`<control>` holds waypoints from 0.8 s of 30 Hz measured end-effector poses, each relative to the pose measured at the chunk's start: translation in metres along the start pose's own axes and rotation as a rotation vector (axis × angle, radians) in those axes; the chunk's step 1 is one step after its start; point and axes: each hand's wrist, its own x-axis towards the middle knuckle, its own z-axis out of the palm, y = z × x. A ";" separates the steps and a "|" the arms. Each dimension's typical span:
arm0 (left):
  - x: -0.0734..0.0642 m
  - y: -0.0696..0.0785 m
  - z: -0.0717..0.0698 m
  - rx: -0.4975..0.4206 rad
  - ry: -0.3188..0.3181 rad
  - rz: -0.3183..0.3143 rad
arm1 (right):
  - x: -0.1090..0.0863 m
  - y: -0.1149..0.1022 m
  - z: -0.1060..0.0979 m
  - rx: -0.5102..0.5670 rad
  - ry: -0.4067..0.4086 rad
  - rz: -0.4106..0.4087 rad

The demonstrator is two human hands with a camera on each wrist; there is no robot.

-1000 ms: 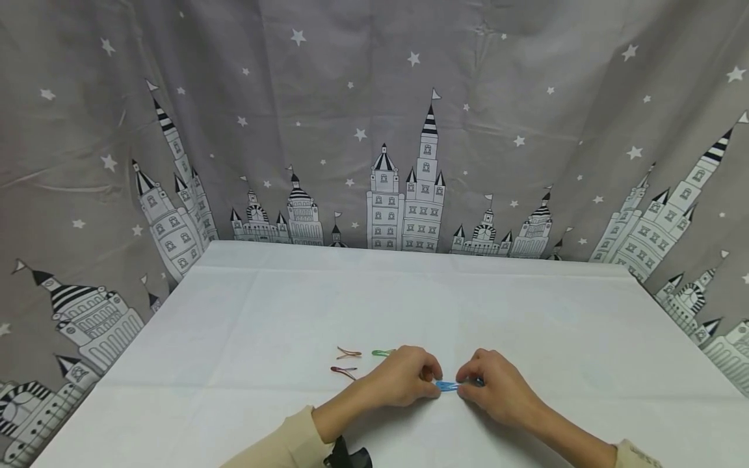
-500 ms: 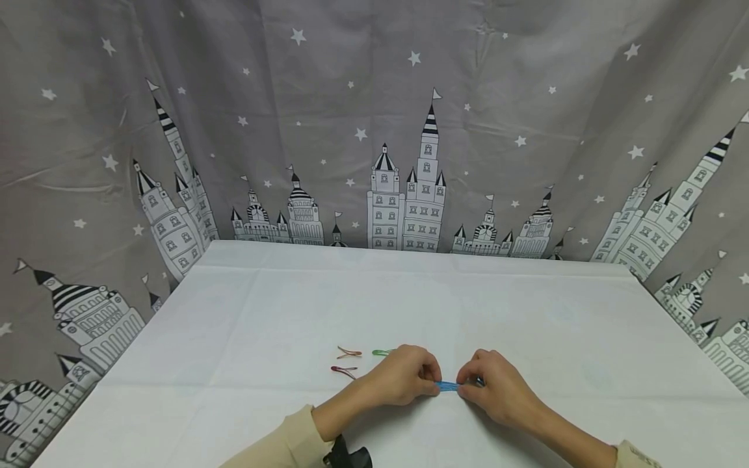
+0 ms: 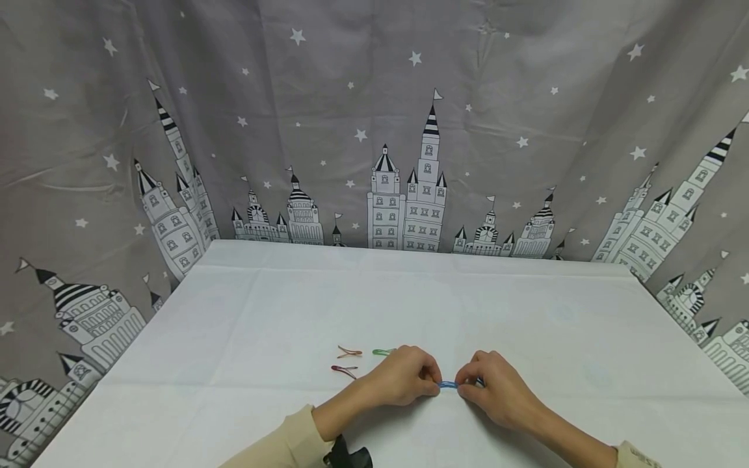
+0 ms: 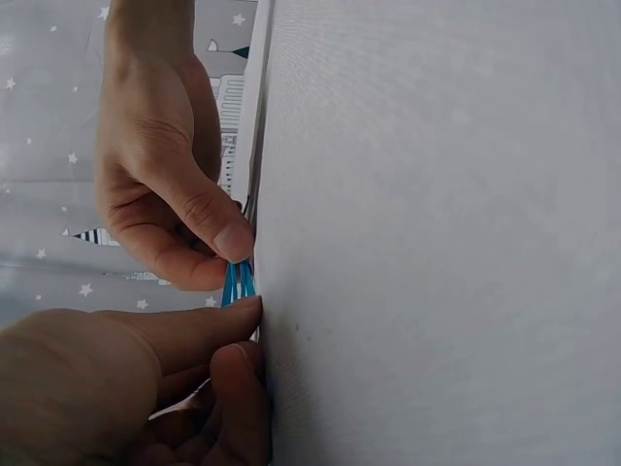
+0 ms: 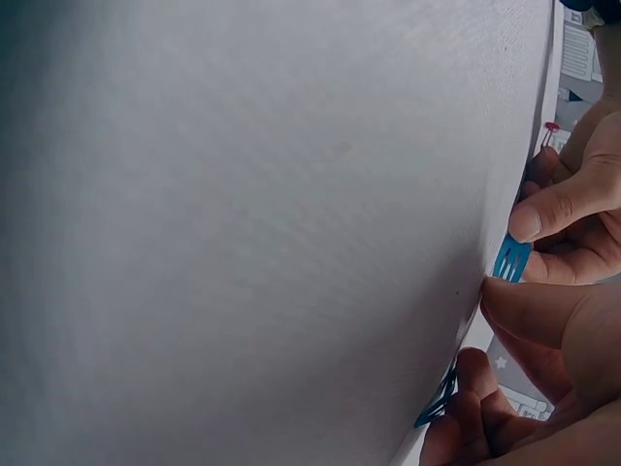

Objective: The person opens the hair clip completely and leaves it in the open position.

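A blue snap hair clip [image 3: 448,385] lies low over the white table between the two hands. My left hand [image 3: 404,375] pinches its left end between thumb and fingers. On the other end, the thumb and fingers of my right hand [image 3: 494,387] pinch it too. In the right wrist view, slots show along the blue clip [image 5: 511,258], and a darker blue piece [image 5: 439,400] sticks out below the right fingers. Fingertips cover both ends of the clip. The left wrist view shows a short blue stretch [image 4: 239,282] between the thumbs.
Left of the hands lie an orange clip [image 3: 350,352], a dark red clip [image 3: 344,370] and a green clip [image 3: 381,352], the last partly behind the left hand. The white table [image 3: 409,299] reaches back to a grey curtain [image 3: 328,97] printed with castles.
Both hands hold nearly the same place. The blue clip's visible part now looks narrower and slightly arched, where it looked flatter and wider before.
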 end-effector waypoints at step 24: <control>-0.001 0.001 -0.019 -0.080 0.092 0.027 | 0.005 -0.009 -0.003 0.198 0.035 -0.016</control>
